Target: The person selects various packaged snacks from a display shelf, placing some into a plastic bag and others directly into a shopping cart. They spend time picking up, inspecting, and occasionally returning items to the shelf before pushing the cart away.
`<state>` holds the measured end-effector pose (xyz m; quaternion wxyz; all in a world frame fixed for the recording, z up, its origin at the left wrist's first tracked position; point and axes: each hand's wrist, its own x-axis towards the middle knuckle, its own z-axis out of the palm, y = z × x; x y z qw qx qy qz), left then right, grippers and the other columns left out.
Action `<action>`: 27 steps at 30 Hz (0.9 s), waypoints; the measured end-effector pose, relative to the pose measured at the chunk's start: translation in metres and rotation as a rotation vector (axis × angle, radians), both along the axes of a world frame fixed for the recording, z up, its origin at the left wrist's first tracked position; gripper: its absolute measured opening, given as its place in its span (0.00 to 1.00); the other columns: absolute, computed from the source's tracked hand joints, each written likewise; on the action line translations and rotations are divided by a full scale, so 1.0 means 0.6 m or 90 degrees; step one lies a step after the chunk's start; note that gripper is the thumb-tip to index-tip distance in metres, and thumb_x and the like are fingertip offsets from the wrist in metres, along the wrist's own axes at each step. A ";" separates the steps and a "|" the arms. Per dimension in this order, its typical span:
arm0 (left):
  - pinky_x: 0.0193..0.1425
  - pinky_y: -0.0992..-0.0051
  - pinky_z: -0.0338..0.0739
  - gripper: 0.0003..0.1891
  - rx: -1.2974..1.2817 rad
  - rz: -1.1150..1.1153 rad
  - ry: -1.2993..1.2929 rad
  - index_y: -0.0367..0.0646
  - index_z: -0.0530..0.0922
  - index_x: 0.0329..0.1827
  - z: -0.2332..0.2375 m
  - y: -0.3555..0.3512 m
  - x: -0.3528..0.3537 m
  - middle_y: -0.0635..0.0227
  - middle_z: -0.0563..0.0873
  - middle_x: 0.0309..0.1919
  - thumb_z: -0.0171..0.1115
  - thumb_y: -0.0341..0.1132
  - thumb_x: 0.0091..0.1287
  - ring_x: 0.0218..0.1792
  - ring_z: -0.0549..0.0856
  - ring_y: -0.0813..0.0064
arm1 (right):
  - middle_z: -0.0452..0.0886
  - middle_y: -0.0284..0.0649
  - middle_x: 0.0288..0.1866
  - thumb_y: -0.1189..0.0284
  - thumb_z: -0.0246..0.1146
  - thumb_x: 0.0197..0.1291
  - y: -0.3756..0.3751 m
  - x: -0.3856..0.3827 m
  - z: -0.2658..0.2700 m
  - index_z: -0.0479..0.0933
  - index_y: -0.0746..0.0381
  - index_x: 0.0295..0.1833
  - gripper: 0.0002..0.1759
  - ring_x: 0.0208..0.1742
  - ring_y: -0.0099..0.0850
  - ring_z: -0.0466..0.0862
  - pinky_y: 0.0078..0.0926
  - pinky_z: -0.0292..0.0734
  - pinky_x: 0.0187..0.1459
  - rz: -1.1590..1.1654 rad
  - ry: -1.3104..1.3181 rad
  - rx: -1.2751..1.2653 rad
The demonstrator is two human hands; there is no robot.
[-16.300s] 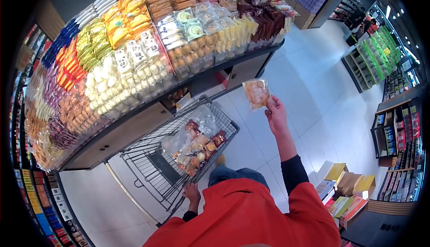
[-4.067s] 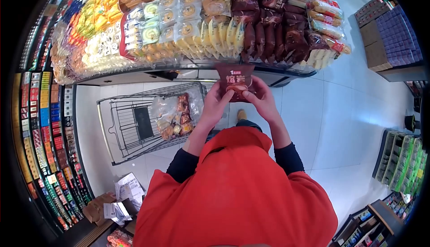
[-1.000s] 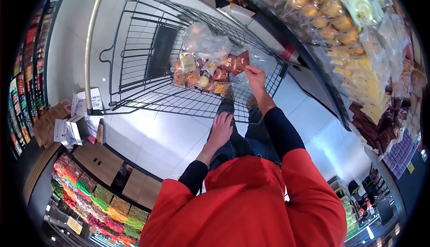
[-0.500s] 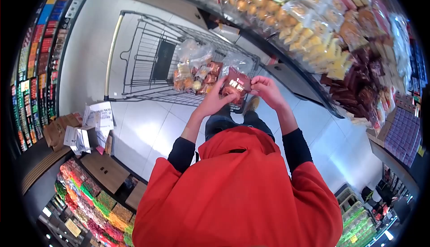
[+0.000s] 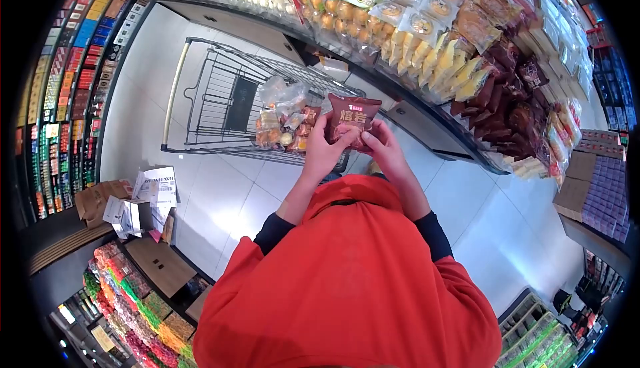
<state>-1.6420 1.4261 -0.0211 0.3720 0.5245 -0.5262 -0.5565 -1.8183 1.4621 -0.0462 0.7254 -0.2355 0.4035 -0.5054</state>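
Note:
Both my hands hold one dark red snack packet (image 5: 352, 113) with pale printed characters on its front, facing up at me. My left hand (image 5: 325, 148) grips its left side, the thumb lying across the lower front. On the lower right edge, my right hand (image 5: 389, 151) is closed with its thumb on the front. Just beyond the packet stands a wire shopping cart (image 5: 200, 101). Inside it, close to my left hand, lie clear plastic bags (image 5: 283, 118) of small wrapped foods, some in red-brown wrappers.
A long display shelf of packaged pastries (image 5: 427, 55) runs along the far right side, with dark red packets (image 5: 513, 101) heaped on it. Papers and a box (image 5: 150, 198) sit at left, near a colourful candy display (image 5: 133, 295). Pale floor tiles (image 5: 230, 195) lie between.
My right hand has moved in from the packet's upper right corner to its lower right edge. The packet is raised and turned more squarely toward me.

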 end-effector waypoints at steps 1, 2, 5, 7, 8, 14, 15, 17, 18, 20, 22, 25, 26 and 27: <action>0.58 0.74 0.78 0.30 0.004 0.010 0.038 0.33 0.72 0.65 -0.003 0.005 -0.005 0.61 0.84 0.53 0.74 0.40 0.65 0.54 0.83 0.76 | 0.77 0.33 0.54 0.71 0.62 0.73 0.001 -0.007 0.003 0.69 0.60 0.62 0.16 0.55 0.25 0.81 0.31 0.80 0.59 -0.006 0.001 0.004; 0.59 0.75 0.78 0.29 0.005 0.012 0.081 0.33 0.71 0.66 -0.007 0.004 -0.013 0.61 0.83 0.55 0.71 0.39 0.68 0.56 0.82 0.76 | 0.78 0.34 0.53 0.72 0.62 0.73 0.000 -0.017 0.007 0.69 0.61 0.62 0.17 0.53 0.25 0.82 0.31 0.80 0.59 -0.019 0.007 0.004; 0.65 0.69 0.76 0.29 -0.013 -0.021 0.076 0.34 0.66 0.72 -0.023 0.012 -0.022 0.60 0.79 0.61 0.65 0.36 0.73 0.59 0.81 0.70 | 0.80 0.37 0.52 0.74 0.64 0.70 0.003 -0.034 0.005 0.70 0.62 0.63 0.18 0.53 0.26 0.82 0.30 0.81 0.56 -0.074 0.062 -0.093; 0.66 0.71 0.74 0.24 0.016 -0.062 0.164 0.35 0.66 0.72 -0.005 0.015 -0.035 0.60 0.79 0.61 0.59 0.29 0.75 0.59 0.81 0.71 | 0.77 0.34 0.54 0.71 0.70 0.65 0.005 -0.049 -0.018 0.70 0.61 0.64 0.25 0.55 0.26 0.80 0.28 0.79 0.56 -0.063 0.196 -0.165; 0.69 0.71 0.71 0.25 0.039 -0.104 0.168 0.36 0.64 0.74 -0.011 0.013 -0.034 0.62 0.78 0.63 0.57 0.26 0.75 0.61 0.80 0.71 | 0.77 0.34 0.52 0.78 0.67 0.66 0.011 -0.048 0.011 0.70 0.62 0.62 0.21 0.55 0.25 0.80 0.29 0.81 0.56 -0.084 0.208 -0.169; 0.73 0.71 0.66 0.25 0.048 -0.116 0.234 0.39 0.65 0.74 0.006 0.011 -0.068 0.63 0.77 0.65 0.52 0.20 0.74 0.68 0.75 0.72 | 0.72 0.42 0.59 0.80 0.72 0.57 0.039 -0.068 0.092 0.72 0.63 0.61 0.27 0.55 0.32 0.79 0.29 0.81 0.51 -0.145 0.494 -0.369; 0.73 0.71 0.66 0.27 0.050 -0.132 0.226 0.41 0.62 0.76 0.003 0.009 -0.070 0.63 0.75 0.67 0.52 0.21 0.75 0.68 0.75 0.71 | 0.72 0.42 0.59 0.80 0.72 0.57 0.042 -0.071 0.091 0.72 0.63 0.61 0.27 0.55 0.32 0.79 0.29 0.81 0.51 -0.149 0.494 -0.368; 0.74 0.70 0.66 0.29 0.049 -0.160 0.221 0.42 0.60 0.79 0.001 0.004 -0.083 0.63 0.74 0.68 0.53 0.22 0.76 0.69 0.74 0.70 | 0.73 0.42 0.58 0.80 0.73 0.56 0.043 -0.087 0.093 0.73 0.63 0.60 0.26 0.51 0.33 0.81 0.28 0.81 0.49 -0.188 0.682 -0.463; 0.74 0.70 0.66 0.28 0.046 -0.176 0.216 0.42 0.60 0.78 0.002 0.005 -0.085 0.63 0.74 0.68 0.53 0.22 0.76 0.68 0.75 0.70 | 0.73 0.42 0.58 0.80 0.73 0.56 0.049 -0.092 0.097 0.73 0.63 0.60 0.26 0.51 0.33 0.81 0.28 0.81 0.49 -0.196 0.686 -0.460; 0.73 0.70 0.67 0.28 0.040 -0.201 0.210 0.42 0.61 0.78 0.011 0.000 -0.095 0.63 0.75 0.68 0.54 0.23 0.76 0.68 0.75 0.70 | 0.76 0.42 0.54 0.79 0.72 0.57 0.058 -0.101 0.108 0.74 0.63 0.60 0.25 0.46 0.31 0.83 0.27 0.81 0.47 -0.203 0.626 -0.396; 0.72 0.71 0.68 0.25 0.053 -0.259 0.198 0.40 0.64 0.76 0.029 0.000 -0.108 0.62 0.78 0.66 0.54 0.25 0.77 0.66 0.77 0.70 | 0.79 0.41 0.48 0.78 0.72 0.59 0.058 -0.135 0.106 0.75 0.63 0.63 0.26 0.43 0.29 0.84 0.25 0.81 0.44 -0.253 0.656 -0.352; 0.67 0.72 0.72 0.20 0.117 -0.279 0.194 0.39 0.70 0.71 0.027 0.002 -0.107 0.61 0.83 0.59 0.54 0.30 0.78 0.59 0.83 0.71 | 0.82 0.38 0.48 0.75 0.72 0.62 0.048 -0.220 0.109 0.72 0.62 0.68 0.30 0.43 0.25 0.84 0.25 0.81 0.45 -0.451 0.666 -0.266; 0.65 0.73 0.74 0.19 0.134 -0.301 0.196 0.40 0.71 0.70 0.028 0.002 -0.107 0.61 0.85 0.57 0.54 0.32 0.79 0.56 0.85 0.72 | 0.83 0.38 0.46 0.75 0.72 0.62 0.045 -0.252 0.143 0.70 0.63 0.68 0.31 0.43 0.25 0.84 0.26 0.81 0.47 -0.495 0.668 -0.264; 0.63 0.72 0.75 0.18 0.116 -0.304 0.176 0.39 0.73 0.68 0.023 0.003 -0.108 0.62 0.86 0.55 0.54 0.32 0.78 0.52 0.86 0.73 | 0.83 0.40 0.45 0.74 0.72 0.62 0.043 -0.297 0.146 0.71 0.64 0.66 0.28 0.42 0.26 0.84 0.28 0.81 0.45 -0.524 0.776 -0.268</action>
